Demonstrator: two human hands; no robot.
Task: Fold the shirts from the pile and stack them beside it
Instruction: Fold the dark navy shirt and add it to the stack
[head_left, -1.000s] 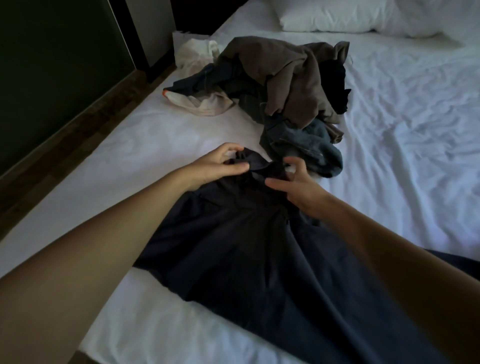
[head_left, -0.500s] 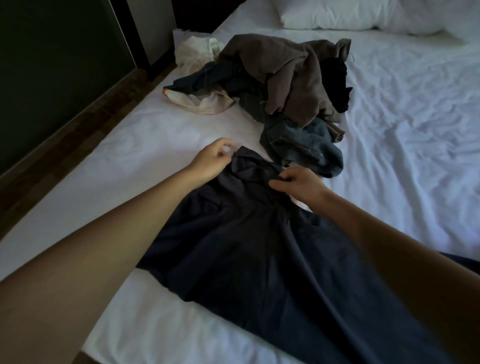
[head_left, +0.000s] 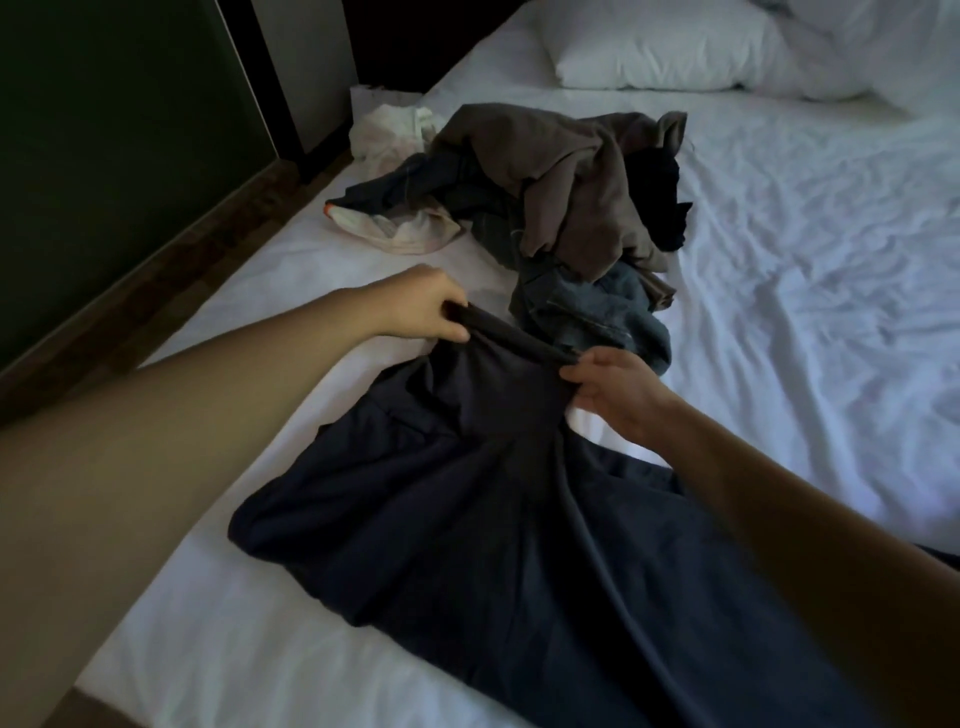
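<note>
Head view: navy shirt (head_left: 493, 519) spread on bed (head_left: 779, 312)
Left grip (head_left: 422, 307): pinching collar (head_left: 514, 340)
Right grip (head_left: 613, 399): pinching collar
Pile (head_left: 571, 208): just beyond

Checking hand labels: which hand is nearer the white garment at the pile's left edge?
Left. The left hand grips the collar of the dark shirt just in front of the white garment; the right hand holds the collar's other end, farther right.
</note>
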